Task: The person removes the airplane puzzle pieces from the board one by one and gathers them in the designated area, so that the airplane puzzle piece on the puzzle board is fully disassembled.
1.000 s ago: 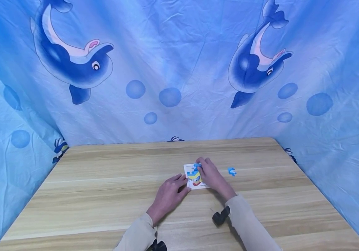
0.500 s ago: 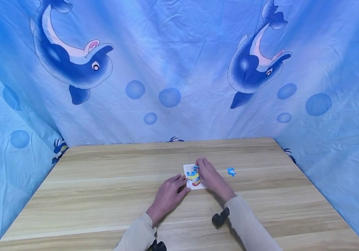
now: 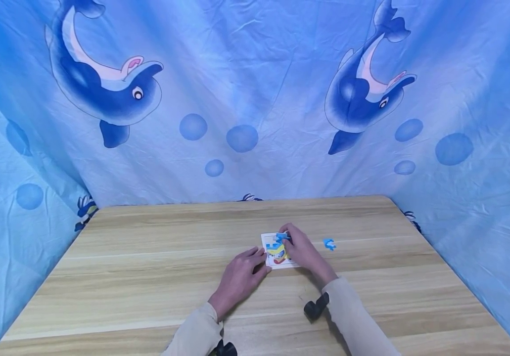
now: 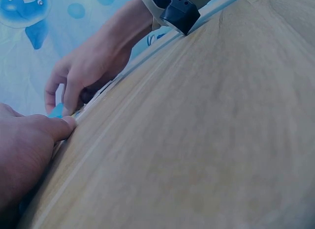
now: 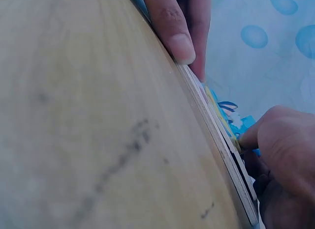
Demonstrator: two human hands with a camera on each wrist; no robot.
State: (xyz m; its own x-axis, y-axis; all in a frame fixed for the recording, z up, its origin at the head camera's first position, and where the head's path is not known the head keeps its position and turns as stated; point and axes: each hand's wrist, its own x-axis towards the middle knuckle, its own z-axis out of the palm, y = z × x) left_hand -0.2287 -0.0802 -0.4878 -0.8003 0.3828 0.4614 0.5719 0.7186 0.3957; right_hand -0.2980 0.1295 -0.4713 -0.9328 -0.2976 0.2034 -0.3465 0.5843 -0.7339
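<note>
Left hand (image 3: 241, 274) is loosely spread against the puzzle board (image 3: 283, 266), probably so it won't skid. Right hand (image 3: 302, 251) pinches a blue piece (image 3: 281, 237) over it; can't really tell if they touch. Board's toward the table (image 3: 148, 277)'s far edge, loose piece (image 3: 329, 244) off toward the right edge.

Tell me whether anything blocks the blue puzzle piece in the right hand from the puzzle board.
Nothing visible does: the right hand pinches the blue puzzle piece over the puzzle board, and the left hand is only at its left edge. The right hand hides part of the board's right side.
</note>
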